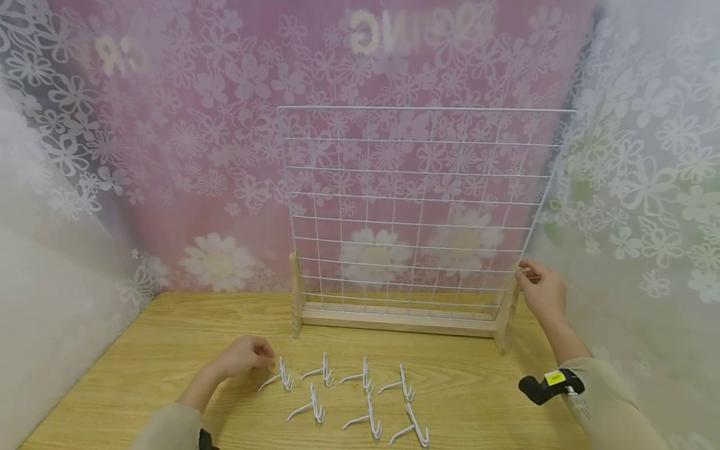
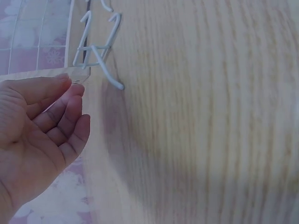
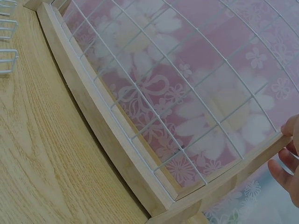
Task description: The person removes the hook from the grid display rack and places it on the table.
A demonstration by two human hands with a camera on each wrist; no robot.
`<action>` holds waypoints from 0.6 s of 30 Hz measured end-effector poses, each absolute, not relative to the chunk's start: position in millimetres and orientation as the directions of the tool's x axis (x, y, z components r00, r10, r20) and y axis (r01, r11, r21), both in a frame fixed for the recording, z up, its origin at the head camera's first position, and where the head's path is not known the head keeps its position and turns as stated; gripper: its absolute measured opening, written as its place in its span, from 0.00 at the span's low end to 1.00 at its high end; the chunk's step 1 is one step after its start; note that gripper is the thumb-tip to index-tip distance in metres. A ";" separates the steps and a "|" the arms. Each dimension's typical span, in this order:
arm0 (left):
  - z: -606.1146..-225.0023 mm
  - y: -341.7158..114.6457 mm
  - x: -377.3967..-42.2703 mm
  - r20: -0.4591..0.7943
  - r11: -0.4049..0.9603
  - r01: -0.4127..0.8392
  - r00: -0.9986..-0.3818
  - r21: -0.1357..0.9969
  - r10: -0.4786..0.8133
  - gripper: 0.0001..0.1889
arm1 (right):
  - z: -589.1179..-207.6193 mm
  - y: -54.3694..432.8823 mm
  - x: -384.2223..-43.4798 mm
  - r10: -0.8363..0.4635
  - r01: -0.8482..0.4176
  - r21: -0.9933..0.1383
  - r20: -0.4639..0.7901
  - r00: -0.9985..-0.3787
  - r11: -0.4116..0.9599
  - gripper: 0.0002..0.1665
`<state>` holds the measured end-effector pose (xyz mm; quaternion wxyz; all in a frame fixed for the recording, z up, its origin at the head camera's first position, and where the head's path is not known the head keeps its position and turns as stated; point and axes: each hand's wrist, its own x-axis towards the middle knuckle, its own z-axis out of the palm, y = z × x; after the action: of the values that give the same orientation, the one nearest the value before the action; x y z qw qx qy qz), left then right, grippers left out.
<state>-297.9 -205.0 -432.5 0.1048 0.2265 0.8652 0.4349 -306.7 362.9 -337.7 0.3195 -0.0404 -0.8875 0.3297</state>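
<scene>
A white wire grid panel (image 1: pixel 427 109) stands upright in a pale wooden stand (image 1: pixel 399 323). My right hand (image 1: pixel 544 294) is at the top of the stand's right post (image 1: pixel 508 306), pinching it where the panel's side wire enters; in the right wrist view the thumb lies on one side of the post and the fingers on the other. My left hand (image 1: pixel 243 357) is low over the table, thumb and fingers loosely curled and holding nothing. Its fingertips are close to the leftmost white wire hook (image 2: pixel 95 49) in the front area.
Several more white double-pronged hooks (image 1: pixel 368 417) lie in two rows on the wood-grain table (image 1: pixel 140 369), in front of the stand. A pink flowered curtain (image 1: pixel 214 156) hangs behind, with pale flowered sheets (image 1: pixel 647 187) at the sides.
</scene>
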 end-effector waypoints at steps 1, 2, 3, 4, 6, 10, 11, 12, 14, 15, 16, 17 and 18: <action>-431.0 -204.7 -298.2 0.016 0.526 0.298 -0.880 0.797 0.475 0.07 | -337.5 363.0 -306.4 0.279 -0.144 -0.606 0.546 -0.790 0.782 0.17; -429.7 -204.5 -298.7 0.016 0.531 0.296 -0.884 0.794 0.468 0.07 | -337.2 363.2 -306.0 0.278 -0.148 -0.605 0.551 -0.787 0.782 0.17; -428.3 -204.5 -299.1 0.014 0.534 0.293 -0.886 0.793 0.464 0.07 | -337.0 363.6 -305.8 0.279 -0.149 -0.603 0.555 -0.784 0.783 0.17; -427.2 -204.6 -299.5 0.013 0.537 0.291 -0.887 0.792 0.461 0.07 | -336.8 364.2 -305.6 0.281 -0.149 -0.604 0.557 -0.782 0.783 0.17; -425.0 -205.0 -300.3 0.012 0.536 0.289 -0.888 0.793 0.460 0.08 | -336.3 365.7 -305.1 0.292 -0.138 -0.607 0.554 -0.779 0.782 0.16; -419.8 -206.9 -301.3 0.018 0.539 0.281 -0.897 0.794 0.441 0.11 | -334.3 367.6 -303.4 0.310 -0.119 -0.602 0.559 -0.769 0.790 0.17; -417.8 -207.6 -301.1 0.020 0.542 0.277 -0.902 0.793 0.431 0.11 | -333.8 367.0 -302.9 0.306 -0.124 -0.594 0.568 -0.764 0.795 0.17; -415.7 -208.4 -301.0 0.026 0.547 0.278 -0.906 0.790 0.422 0.11 | -333.6 365.9 -302.5 0.296 -0.134 -0.580 0.584 -0.756 0.803 0.16; -410.5 -209.4 -301.0 0.046 0.561 0.284 -0.915 0.778 0.400 0.11 | -333.7 362.4 -301.8 0.262 -0.172 -0.542 0.630 -0.731 0.822 0.15; -407.0 -209.6 -300.9 0.059 0.571 0.288 -0.921 0.769 0.385 0.11 | -333.9 359.7 -301.4 0.239 -0.200 -0.519 0.658 -0.715 0.831 0.14; -403.4 -209.7 -300.9 0.071 0.581 0.290 -0.926 0.761 0.370 0.11 | -334.3 356.5 -300.8 0.210 -0.228 -0.491 0.684 -0.698 0.841 0.14; -399.5 -209.3 -300.9 0.087 0.595 0.292 -0.933 0.748 0.349 0.11 | -334.5 352.9 -300.4 0.176 -0.255 -0.453 0.714 -0.678 0.854 0.12; -395.5 -208.9 -301.2 0.105 0.614 0.296 -0.939 0.731 0.328 0.12 | -334.7 348.6 -299.8 0.141 -0.276 -0.415 0.735 -0.663 0.867 0.12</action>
<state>-301.2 -208.9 -395.5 0.0197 0.1739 0.8981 0.4034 -299.8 348.6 -334.7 0.4088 0.0388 -0.8755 0.2549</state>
